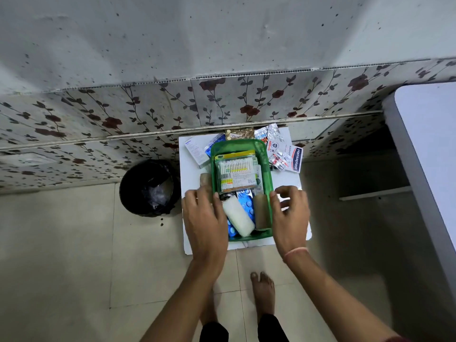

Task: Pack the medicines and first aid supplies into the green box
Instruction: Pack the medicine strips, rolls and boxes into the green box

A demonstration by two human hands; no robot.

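In the middle of the frame a small white tabletop [291, 180] carries the green box [269, 178], already partly filled. Inside lie a pack of cotton buds [237, 172] toward the top, a white roll [238, 217], blue blister strips [246, 206] and a tan roll [261, 213] lower down.

The left hand [204, 218] rests at the box's left rim, fingers loosely curled over the edge; whether it has hold of the rim or of the brown roll [205, 180] just outside it cannot be told. The right hand [290, 215] hovers by the right rim, its grip half open and empty.

Still outside the box: a white carton [196, 150] at its upper left, foil strips [276, 141] and a plaster packet [294, 156] at its upper right, more strips [239, 134] above it.

The packet reads "Hansaplast" and "WASHPR…", the rest cut off. Print on the carton and the bud pack is too small to read.

These things look light. The foil strips are thin, probably slick and flat on the surface, so an edge pinch should serve best. The carton is stiff enough to take by its long sides. The rolls look soft and would give under pressure. The box seems thin plastic; it may slide if pushed from one side.
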